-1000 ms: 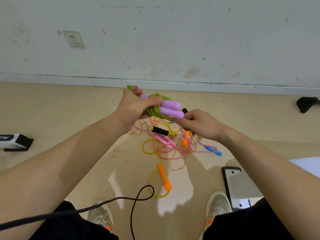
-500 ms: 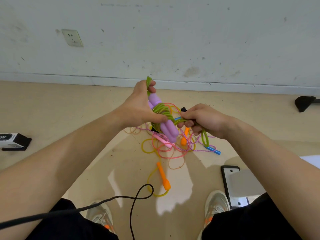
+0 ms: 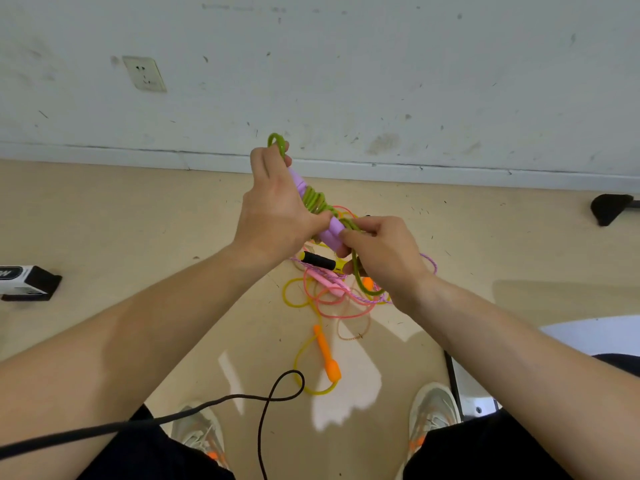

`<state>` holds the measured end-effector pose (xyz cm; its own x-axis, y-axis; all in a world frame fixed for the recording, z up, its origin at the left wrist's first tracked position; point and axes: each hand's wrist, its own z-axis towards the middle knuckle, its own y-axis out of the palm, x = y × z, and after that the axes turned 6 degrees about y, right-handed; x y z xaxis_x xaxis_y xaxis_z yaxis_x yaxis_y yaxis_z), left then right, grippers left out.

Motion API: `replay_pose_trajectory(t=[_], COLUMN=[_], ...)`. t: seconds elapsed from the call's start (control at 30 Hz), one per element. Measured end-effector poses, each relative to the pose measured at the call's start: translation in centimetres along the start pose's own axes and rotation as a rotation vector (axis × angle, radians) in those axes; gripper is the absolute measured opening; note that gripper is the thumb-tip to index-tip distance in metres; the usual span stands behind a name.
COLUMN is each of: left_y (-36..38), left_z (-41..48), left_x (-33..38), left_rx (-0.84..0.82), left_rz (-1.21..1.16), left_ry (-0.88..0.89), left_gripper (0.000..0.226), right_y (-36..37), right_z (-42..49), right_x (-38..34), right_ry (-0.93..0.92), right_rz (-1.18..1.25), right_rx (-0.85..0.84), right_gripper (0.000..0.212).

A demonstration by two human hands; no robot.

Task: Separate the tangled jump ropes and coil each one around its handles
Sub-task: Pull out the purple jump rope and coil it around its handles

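In the head view, the left hand is wrapped round a pair of purple handles, held up above the floor close to the foot of the wall. The green rope is wound in tight turns around the middle of the handles. One loop of it pokes up past the left fingers, and another hangs below the right hand, which pinches the rope at the handles' lower end with its fingers curled. On the floor beneath the hands lies the tangle: a black-and-yellow handle, a pink handle, and pink, yellow and braided purple cords crossing one another. An orange handle with its yellow rope lies nearer the two shoes. A black cable loops across the floor's near edge. A black-and-white box lies at the floor's left edge; its contents cannot be seen.
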<state>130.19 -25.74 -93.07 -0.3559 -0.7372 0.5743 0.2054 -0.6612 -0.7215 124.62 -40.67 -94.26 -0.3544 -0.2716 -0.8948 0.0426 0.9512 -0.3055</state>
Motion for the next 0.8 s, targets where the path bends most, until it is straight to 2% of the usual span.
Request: replay_pose_trajectory(t=[0.17, 0.23, 0.33, 0.47, 0.53, 0.7, 0.8], left_y=[-0.3, -0.7, -1.2, -1.0, -0.6, 0.8, 1.5], left_z=[0.6, 1.2, 2.0, 1.7, 1.3, 0.2, -0.3], left_x=[-0.6, -1.4, -2.7, -2.8, -2.5, -2.0, -2.1], left_rx=[0.046, 0.073, 0.103, 0.129, 0.174, 0.250, 0.209], left_rz=[-0.075, -0.147, -0.228, -0.216, -0.227, -0.294, -0.304], left_ry=[-0.050, -0.107, -0.213, -0.199, -0.226, -0.364, -0.387], left_gripper=[0.096, 0.096, 0.094, 0.089, 0.087, 0.083, 0.089], right_y=[0.1, -0.8, -1.7, -1.4, -1.4, -0.1, 0.4], right_z=[0.7, 1.3, 1.8, 1.6, 1.6, 0.6, 0.5], right_x=[-0.1, -0.5, -0.7, -0.7, -0.7, -0.2, 0.4], right_ry=[-0.060, 0.012, 0.157, 0.259, 0.202, -0.110, -0.138], right_rz=[0.116, 0.226, 0.439, 0.533, 0.473, 0.065, -0.002], right_rx=[0.087, 0.084, -0.061, -0.153, -0.106, 0.090, 0.116], right_gripper=[0.019, 0.018, 0.019, 0.027, 0.030, 0.029, 0.027])
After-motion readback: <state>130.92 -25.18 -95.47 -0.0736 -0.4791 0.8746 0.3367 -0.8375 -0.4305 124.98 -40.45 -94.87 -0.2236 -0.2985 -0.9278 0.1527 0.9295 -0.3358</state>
